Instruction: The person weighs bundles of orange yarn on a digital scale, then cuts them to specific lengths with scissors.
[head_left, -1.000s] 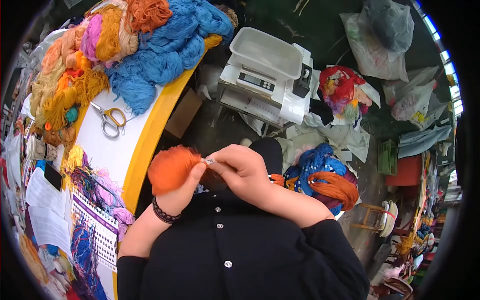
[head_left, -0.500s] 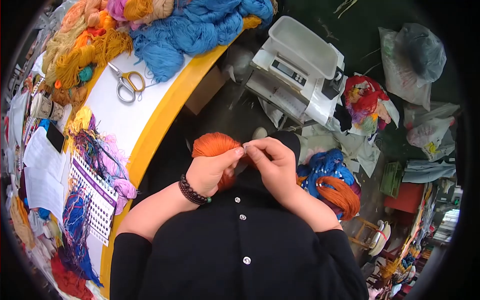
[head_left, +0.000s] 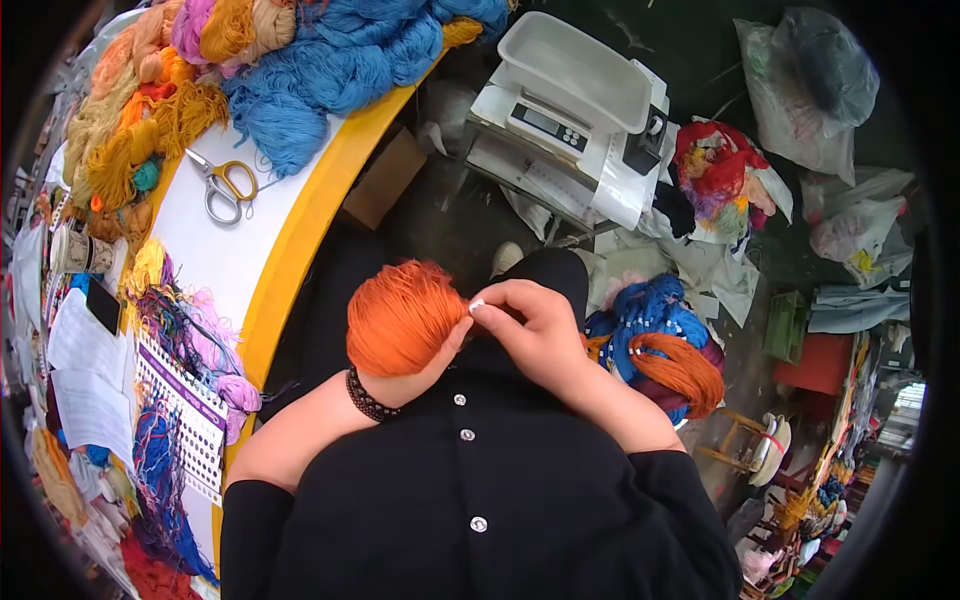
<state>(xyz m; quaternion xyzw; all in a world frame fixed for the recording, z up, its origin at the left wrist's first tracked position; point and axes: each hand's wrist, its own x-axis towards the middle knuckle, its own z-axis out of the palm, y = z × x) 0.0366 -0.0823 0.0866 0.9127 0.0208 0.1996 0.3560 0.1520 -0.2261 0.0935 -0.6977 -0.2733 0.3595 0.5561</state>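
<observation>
From where I stand, the orange yarn bundle [head_left: 402, 318] sits up in front of the person's black shirt, above the lap and just past the edge of the table [head_left: 275, 320]. The left hand [head_left: 425, 370] is closed around its lower side, and the right hand [head_left: 530, 325] pinches a small white piece [head_left: 476, 305] at the bundle's gathered end. The two hands nearly meet there.

Down the left side, the table's yellow border curves close to the left forearm. Grey and yellow scissors [head_left: 222, 192] lie open farther up it, just beside the heap of blue yarn [head_left: 350, 65]. Nearer the person, mixed threads [head_left: 160, 465] spread over a punched card [head_left: 190, 410], with a phone [head_left: 103, 305] and written sheets [head_left: 90, 400] beyond.

Ahead, a digital scale [head_left: 548, 130] with a deep tray [head_left: 575, 70] stands on a metal stand. A cardboard box [head_left: 388, 182] sits on the floor by the table's edge, at one side of the dark gap that runs between table and stand. To the right, a blue and rust yarn pile [head_left: 680, 365] crowds the right forearm, leaving little room that way; a red cloth bundle [head_left: 720, 165] and a plastic bag [head_left: 800, 95] lie farther off. Above the lap, between the table border and that pile, the space around the hands looks open.
</observation>
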